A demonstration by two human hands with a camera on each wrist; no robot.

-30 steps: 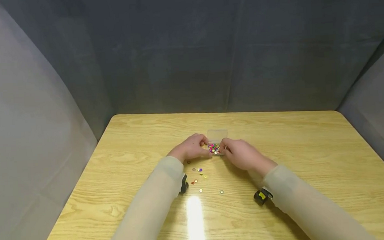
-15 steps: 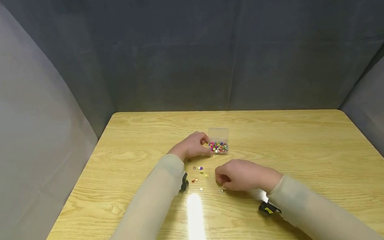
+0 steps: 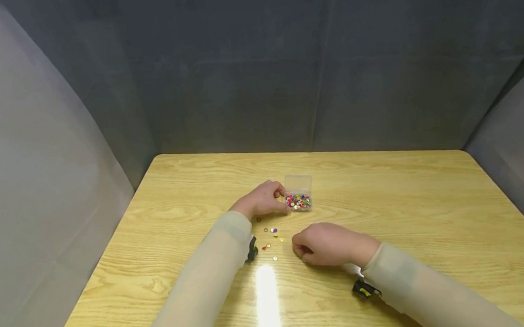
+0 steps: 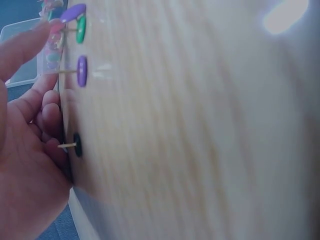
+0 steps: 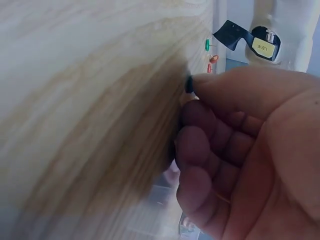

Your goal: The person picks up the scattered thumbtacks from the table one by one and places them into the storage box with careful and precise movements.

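Observation:
A small clear box full of coloured pushpins stands mid-table, its lid tipped open at the back. My left hand grips its left side with curled fingers; the left wrist view shows that hand beside the box. Several loose pushpins lie on the wood between my arms. My right hand is curled down on the table, nearer than the box. In the right wrist view its fingertips pinch a dark green pushpin.
The wooden table is ringed by grey fabric walls. Purple pins and a dark pin lie by my left hand. Green and orange pins lie beyond my right fingers. A glare streak crosses the near edge.
My right hand left the box, came toward me and dropped onto a loose pin on the table, curling over it. The left hand stayed on the box.

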